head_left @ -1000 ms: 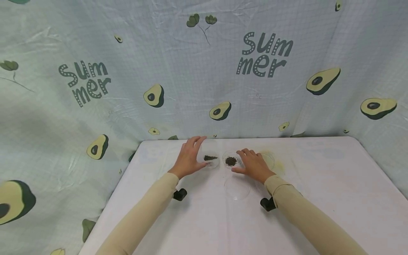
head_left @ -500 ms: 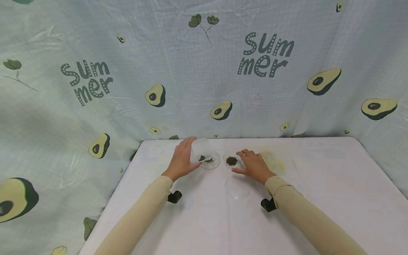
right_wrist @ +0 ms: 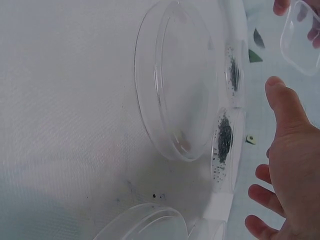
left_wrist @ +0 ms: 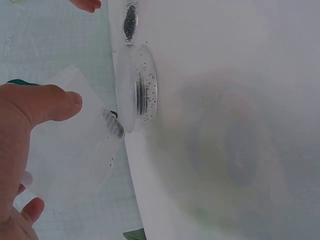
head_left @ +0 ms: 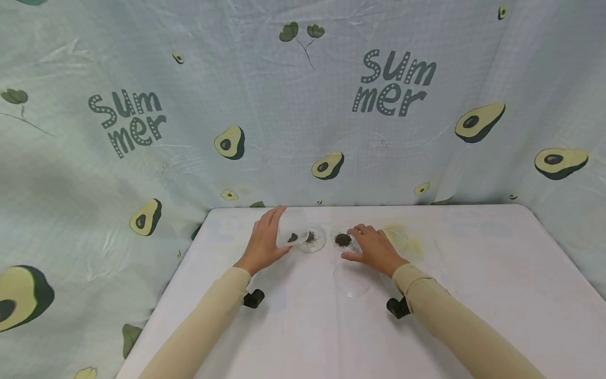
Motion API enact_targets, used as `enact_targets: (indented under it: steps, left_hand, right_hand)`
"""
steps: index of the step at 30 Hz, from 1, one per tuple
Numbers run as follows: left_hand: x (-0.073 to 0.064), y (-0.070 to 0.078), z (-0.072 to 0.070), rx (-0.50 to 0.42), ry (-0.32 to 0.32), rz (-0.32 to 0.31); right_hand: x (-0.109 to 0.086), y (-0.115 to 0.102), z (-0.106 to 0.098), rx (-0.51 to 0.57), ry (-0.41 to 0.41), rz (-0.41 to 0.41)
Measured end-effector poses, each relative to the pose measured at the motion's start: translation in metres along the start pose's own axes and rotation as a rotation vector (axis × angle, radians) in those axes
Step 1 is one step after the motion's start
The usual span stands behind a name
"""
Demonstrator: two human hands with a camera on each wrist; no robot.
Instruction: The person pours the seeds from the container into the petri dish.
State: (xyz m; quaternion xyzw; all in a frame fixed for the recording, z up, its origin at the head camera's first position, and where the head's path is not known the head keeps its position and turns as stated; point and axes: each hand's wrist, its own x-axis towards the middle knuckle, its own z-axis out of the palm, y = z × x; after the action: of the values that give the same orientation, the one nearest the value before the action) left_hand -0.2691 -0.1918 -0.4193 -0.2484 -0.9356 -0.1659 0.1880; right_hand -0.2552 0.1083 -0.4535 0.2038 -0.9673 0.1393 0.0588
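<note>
My left hand (head_left: 262, 239) grips a clear plastic container (left_wrist: 75, 145) between thumb and fingers, tilted, with a few dark grains (left_wrist: 114, 123) inside. Just right of it in the head view is a petri dish (head_left: 324, 243) with a small dark pile (head_left: 311, 237). A second petri dish (left_wrist: 123, 36) beside it bears a larger heap of dark, loose material (head_left: 343, 240). My right hand (head_left: 376, 250) is at the right side of that second dish, fingers spread and holding nothing; whether it touches the rim I cannot tell.
A clear dish (head_left: 352, 281) lies nearer me on the white table (head_left: 303, 337). Another clear dish (head_left: 401, 237) is behind my right hand, partly hidden. A patterned curtain (head_left: 274, 105) hangs behind the table.
My left hand has moved left with the clear container, away from above the left petri dish, whose dark pile now shows. The right hand has hardly moved.
</note>
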Motion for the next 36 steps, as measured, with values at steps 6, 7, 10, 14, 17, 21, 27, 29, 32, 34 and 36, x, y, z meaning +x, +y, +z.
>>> enact_targets:
  steps: [6, 7, 10, 14, 17, 21, 27, 29, 32, 34, 36]
  left_hand:
    - [-0.007, -0.002, -0.002, 0.021, 0.018, 0.011]
    - [-0.007, -0.002, -0.002, 0.019, 0.017, 0.009]
    - [-0.011, -0.002, -0.003, 0.018, 0.014, 0.007]
    - [-0.015, -0.002, -0.003, 0.020, 0.000, -0.006]
    - [-0.019, -0.003, -0.004, 0.018, 0.002, -0.022]
    - [-0.023, -0.005, -0.005, 0.007, 0.002, -0.061]
    - [-0.027, -0.010, -0.002, -0.024, -0.031, -0.114]
    - [-0.028, -0.010, -0.002, -0.037, -0.030, -0.126]
    - [-0.029, -0.011, -0.001, -0.057, -0.027, -0.143]
    - [-0.031, -0.012, -0.001, -0.070, -0.032, -0.154]
    - [-0.035, -0.013, 0.000, -0.083, -0.045, -0.182]
  right_hand:
    - [-0.002, -0.004, -0.001, 0.015, 0.008, -0.018]
    - [-0.002, -0.003, -0.001, 0.015, 0.009, -0.025]
    - [-0.003, -0.001, 0.000, 0.018, 0.009, -0.042]
    - [-0.005, 0.000, 0.000, 0.031, 0.000, -0.052]
    - [-0.007, 0.000, 0.001, 0.061, -0.021, -0.052]
    - [-0.008, -0.001, 0.002, 0.090, -0.043, -0.053]
    - [-0.013, -0.001, 0.003, 0.104, -0.064, -0.061]
    - [-0.015, -0.001, 0.003, 0.106, -0.069, -0.071]
    - [-0.016, -0.002, 0.005, 0.108, -0.076, -0.075]
    - [-0.018, -0.003, 0.007, 0.106, -0.084, -0.079]
    - [-0.020, -0.005, 0.011, 0.106, -0.092, -0.091]
